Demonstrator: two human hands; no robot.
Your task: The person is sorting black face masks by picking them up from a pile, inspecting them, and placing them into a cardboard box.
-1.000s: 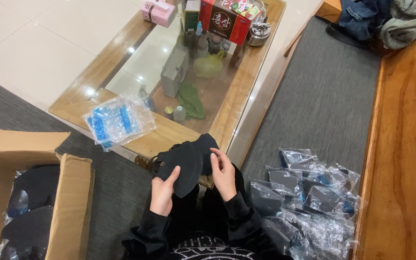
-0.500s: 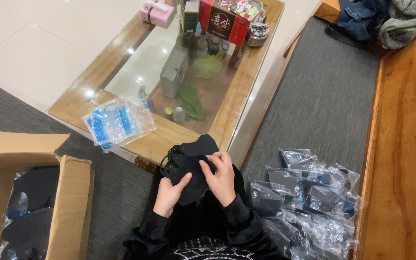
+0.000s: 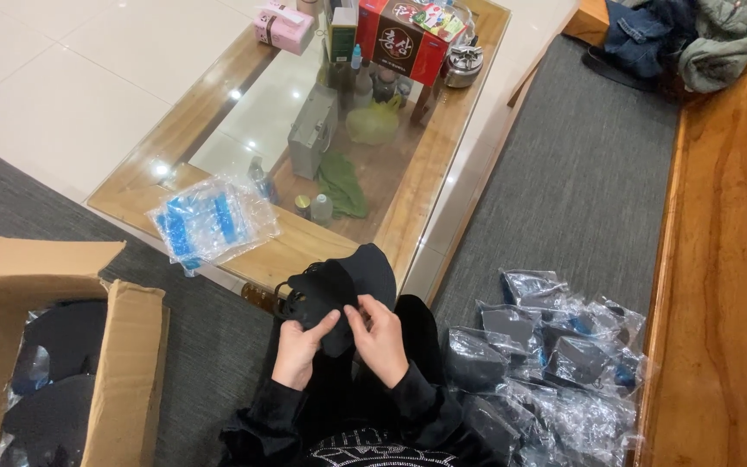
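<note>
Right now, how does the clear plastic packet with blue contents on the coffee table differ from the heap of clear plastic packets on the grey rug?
The clear plastic packet with blue contents lies alone on the wood-framed glass coffee table; the heap of clear plastic packets sits on the grey rug. The packet shows blue inside, the heap mostly black items. Both are crinkled transparent plastic, and neither is touched by a hand.

I see the cap (image 3: 339, 290) held in front of me between the left hand (image 3: 302, 346) and the right hand (image 3: 382, 339), just before the near edge of the table (image 3: 443, 147). On that table's near left corner lies a plastic packet (image 3: 209, 220); boxes (image 3: 408, 39) stand at its far end. To my left sits an open carton (image 3: 123, 363) with caps in it. To my right, a heap of bagged caps (image 3: 555, 346) lies on the carpet (image 3: 581, 182), beside a wooden bench (image 3: 728, 259).
</note>
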